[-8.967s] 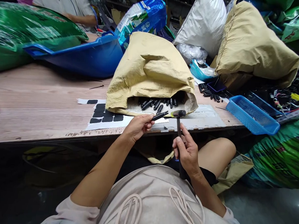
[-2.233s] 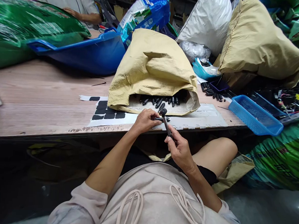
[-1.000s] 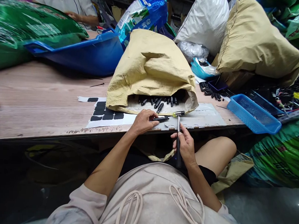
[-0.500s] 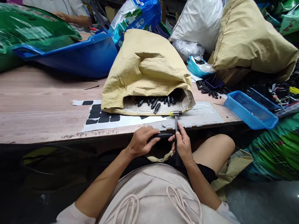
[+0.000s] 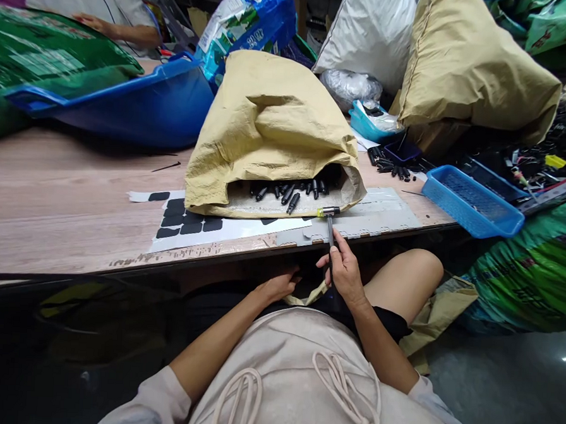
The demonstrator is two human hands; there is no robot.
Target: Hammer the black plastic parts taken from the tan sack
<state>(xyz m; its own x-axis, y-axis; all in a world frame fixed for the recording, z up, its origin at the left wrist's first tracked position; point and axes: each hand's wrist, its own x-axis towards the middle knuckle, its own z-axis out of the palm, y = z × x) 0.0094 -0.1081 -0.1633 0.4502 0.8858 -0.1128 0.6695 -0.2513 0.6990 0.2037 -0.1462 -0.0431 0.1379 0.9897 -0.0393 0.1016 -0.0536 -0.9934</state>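
My right hand [image 5: 347,275] is closed round the dark handle of a small hammer [image 5: 330,230]. The hammer stands with its head up, a yellow-green face at the left and a black one at the right, just before the table edge. My left hand [image 5: 279,286] is low over my lap, beside the rim of a tan paper bag [image 5: 309,298]. Its fingers are partly in shadow, and no object shows in them. Beyond the hammer lies a large tan sack [image 5: 273,123], its mouth facing me, with several black cylindrical parts [image 5: 293,203] inside.
Black rounded-square stickers on a white sheet [image 5: 232,228] and a grey board [image 5: 387,214] lie along the table edge. A blue basin [image 5: 141,106] stands left, a blue tray [image 5: 473,203] right. Full sacks [image 5: 480,64] fill the back. Another person's arm [image 5: 131,34] is at the far left.
My left hand has moved down from the table edge to my lap, and the black cylindrical piece it held is out of sight. My right hand still grips the hammer. The view has shifted slightly.
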